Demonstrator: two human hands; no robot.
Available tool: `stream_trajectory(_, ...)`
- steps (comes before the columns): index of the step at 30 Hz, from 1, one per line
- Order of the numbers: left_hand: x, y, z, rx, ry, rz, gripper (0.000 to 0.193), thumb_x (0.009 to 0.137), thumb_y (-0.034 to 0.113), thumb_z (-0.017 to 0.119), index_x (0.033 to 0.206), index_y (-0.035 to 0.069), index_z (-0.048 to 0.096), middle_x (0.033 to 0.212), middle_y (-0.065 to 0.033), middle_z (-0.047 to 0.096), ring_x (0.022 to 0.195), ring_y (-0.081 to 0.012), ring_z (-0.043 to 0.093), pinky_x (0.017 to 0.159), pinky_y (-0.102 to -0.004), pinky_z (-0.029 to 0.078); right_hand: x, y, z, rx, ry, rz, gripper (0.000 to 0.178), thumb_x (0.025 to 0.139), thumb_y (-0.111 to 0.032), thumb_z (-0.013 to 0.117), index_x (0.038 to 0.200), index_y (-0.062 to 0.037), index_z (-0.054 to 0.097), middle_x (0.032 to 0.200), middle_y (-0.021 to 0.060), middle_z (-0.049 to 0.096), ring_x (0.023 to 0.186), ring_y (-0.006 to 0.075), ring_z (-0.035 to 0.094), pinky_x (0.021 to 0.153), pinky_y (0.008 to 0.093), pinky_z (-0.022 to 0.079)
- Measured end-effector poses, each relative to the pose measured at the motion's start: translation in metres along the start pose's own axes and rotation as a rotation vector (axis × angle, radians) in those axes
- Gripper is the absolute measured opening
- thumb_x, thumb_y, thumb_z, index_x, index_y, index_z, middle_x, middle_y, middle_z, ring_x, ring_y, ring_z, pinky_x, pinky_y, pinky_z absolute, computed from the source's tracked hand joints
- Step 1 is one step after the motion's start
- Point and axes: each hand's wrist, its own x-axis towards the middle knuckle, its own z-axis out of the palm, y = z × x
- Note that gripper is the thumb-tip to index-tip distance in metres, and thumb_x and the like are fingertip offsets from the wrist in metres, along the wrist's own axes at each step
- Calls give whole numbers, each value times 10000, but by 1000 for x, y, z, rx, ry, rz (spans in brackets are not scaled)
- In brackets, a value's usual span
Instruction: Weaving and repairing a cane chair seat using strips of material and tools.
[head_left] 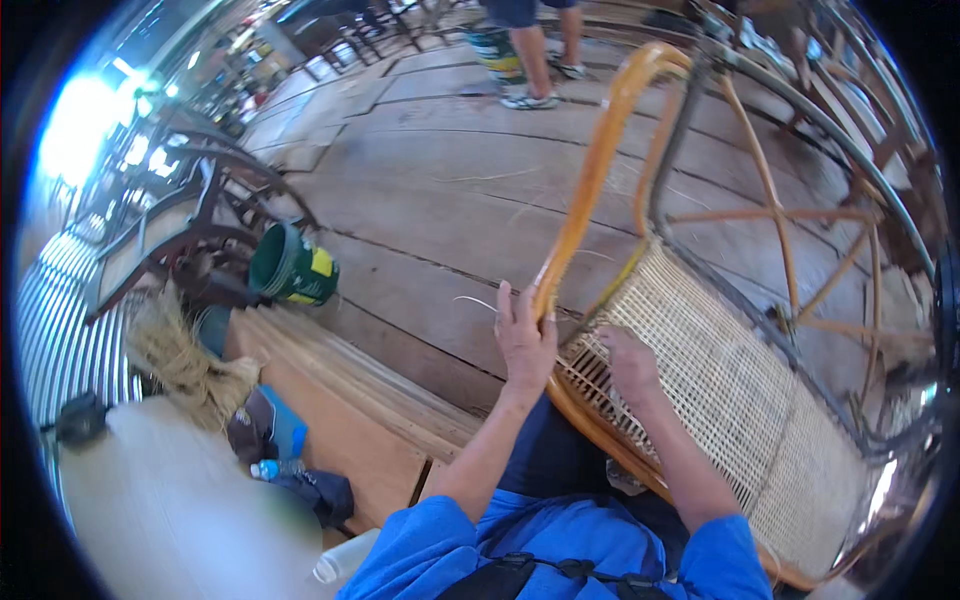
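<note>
A rattan chair frame [592, 185] with a curved, glossy orange-brown pole leans across my lap. Its woven cane panel [720, 350] stretches away to the right, with a looser, more open stretch of weave along the near edge. My left hand [526, 345] wraps the pole near the panel's corner, thumb on one side and fingers on the other. A thin pale cane strand [474, 299] sticks out beside its fingers. My right hand [630, 366] is closed at the near left part of the weave, knuckles up; what its fingertips hold is hidden.
A green bucket [290, 264] lies tilted on the plank floor, near dark chair frames [205, 205]. A bundle of pale fibre [190, 360], a wooden board [345, 430] and a clear bottle [345, 557] are at left. Another person's legs [535, 55] stand beside a bucket [497, 55].
</note>
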Motion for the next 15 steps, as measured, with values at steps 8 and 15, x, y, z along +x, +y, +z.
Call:
stream_trajectory(8,-63,65,-56,-188,-554,377,169,789,52,542,956,29,549,814,-157,581,749,-323,600,610,-393,484,-61,-72,-66,129,-315,565,120,893,-52,485,947,-29,590,718,84,611,604,147,597,574,274,487)
stream_trajectory(15,-116,70,-54,-282,-769,343,176,816,54,520,989,30,537,822,-161,579,770,-327,599,640,-388,495,-101,-94,-84,70,-324,652,107,807,-25,551,892,-17,616,711,103,636,629,151,615,593,288,497)
